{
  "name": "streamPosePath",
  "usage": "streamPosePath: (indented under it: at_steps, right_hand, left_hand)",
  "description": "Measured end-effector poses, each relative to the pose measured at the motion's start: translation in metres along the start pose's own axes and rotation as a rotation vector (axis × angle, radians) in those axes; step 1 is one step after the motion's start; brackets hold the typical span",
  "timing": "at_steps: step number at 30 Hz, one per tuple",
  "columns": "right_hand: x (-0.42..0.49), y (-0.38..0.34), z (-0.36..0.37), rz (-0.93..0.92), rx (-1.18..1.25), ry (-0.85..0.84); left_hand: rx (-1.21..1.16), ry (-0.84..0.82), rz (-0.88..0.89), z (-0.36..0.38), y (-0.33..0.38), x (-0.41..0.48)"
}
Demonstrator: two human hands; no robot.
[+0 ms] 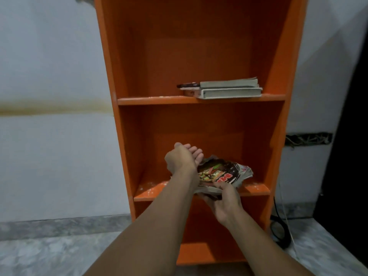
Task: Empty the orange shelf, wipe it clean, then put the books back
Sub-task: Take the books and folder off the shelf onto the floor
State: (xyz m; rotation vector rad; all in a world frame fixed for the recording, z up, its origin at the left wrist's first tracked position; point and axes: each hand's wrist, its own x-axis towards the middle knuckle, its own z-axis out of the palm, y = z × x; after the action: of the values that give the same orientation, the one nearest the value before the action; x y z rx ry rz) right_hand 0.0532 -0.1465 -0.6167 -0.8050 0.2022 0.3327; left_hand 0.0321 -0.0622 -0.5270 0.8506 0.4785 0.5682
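Observation:
The orange shelf (155, 101) stands against a white wall. Two grey-edged books (229, 89) lie stacked flat on its upper board, with a dark pen-like item (188, 85) on a smaller thing beside them. My right hand (224, 202) grips the near edge of a crumpled dark food wrapper (223, 172) at the front of the lower board (151, 192), which carries white dust and crumbs. My left hand (182, 159) is held edge-on and cupped just left of the wrapper, fingers together, holding nothing that I can see.
A black cable (278, 232) loops on the marble floor to the right of the shelf. A wall opening with loose wires (308, 139) sits beside it, and a dark object (350, 156) fills the right edge.

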Motion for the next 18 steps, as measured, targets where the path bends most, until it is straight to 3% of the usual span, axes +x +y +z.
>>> streamPosePath:
  at_steps: [3,8,13,18]
  right_hand:
    - [-0.012,-0.034,0.016,-0.068,-0.027,-0.004]
    - [-0.022,-0.08,0.04,-0.154,0.128,-0.165]
    - [-0.021,-0.108,0.047,-0.186,0.057,-0.129]
    - [-0.018,-0.118,0.03,-0.152,0.121,-0.117]
  left_hand:
    - [-0.092,-0.105,-0.066,0.047,0.021,-0.022]
    - [-0.114,-0.308,-0.184,0.117,0.047,-0.06]
    - [-0.146,-0.171,-0.228,0.16,0.066,-0.061]
    - [0.034,-0.02,0.01,0.165,0.063,-0.036]
